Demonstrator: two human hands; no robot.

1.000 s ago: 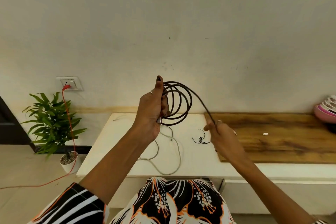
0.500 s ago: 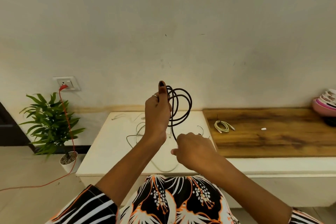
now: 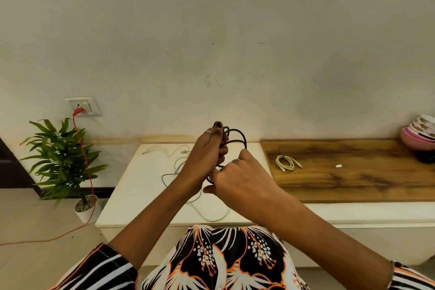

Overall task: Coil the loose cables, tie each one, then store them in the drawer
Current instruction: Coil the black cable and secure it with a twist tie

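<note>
**Dark cable coiled in both hands, mid-frame, above the white surface**

Left hand (image 3: 207,150) is raised at centre of frame, fingers closed round one side of the black cable (image 3: 237,136); thumb sticks straight up beside the loops; a ring shows on one finger. The coil stands roughly upright, several loops bunched together, arcing out to the right of that hand. Right hand (image 3: 240,179) sits just below and right of it, curled nearly shut w/ the index finger reaching up to touch the lower part of the coil; whether it actually pinches the cable end I can't tell, the back of the hand hides it; a ring on this one too.

Under the hands, the white surface (image 3: 141,190) carries a loose white cable (image 3: 207,216) sprawling in open loops toward the near edge, uncoiled; more thin pale wire lies toward the wall, approx. left of centre. To the right, on the wooden board (image 3: 353,181), a small yellowish cable (image 3: 286,162) lies already wound up, well apart from the hands; a tiny white bit (image 3: 338,166) rests further right.

Far right edge: stacked bowls (image 3: 420,134). Left of frame: potted plant (image 3: 61,160) on the floor, wall socket (image 3: 82,106) above it, red cord (image 3: 82,148) plugged in and trailing down across the floor.
</note>
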